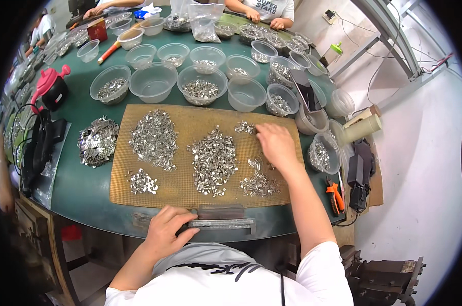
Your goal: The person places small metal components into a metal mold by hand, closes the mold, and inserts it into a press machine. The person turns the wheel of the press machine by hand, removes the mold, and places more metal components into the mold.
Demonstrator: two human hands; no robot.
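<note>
My right hand [278, 145] lies palm down on the right part of a tan textured mat [182, 194]. Its fingertips touch the edge of a small heap of metal pieces [245, 127], fingers apart and nothing visibly gripped. At the front edge of the table, my left hand [168, 227] has thumb and forefinger around the left end of a narrow metal bar [223, 224]. Behind the bar sits a dark reddish block [221, 211]. Larger heaps of shiny metal pieces [214, 160] and thin metal bits [153, 137] cover the mat, with a loose pile [259, 184] below my right hand.
Clear plastic bowls [153, 84], several with metal parts, line the mat's far side. A phone [305, 91] rests on bowls at right. Orange-handled pliers [336, 196] lie near the right edge. A metal bundle [97, 143] and black-and-pink container [51, 87] stand left. Other people work across the table.
</note>
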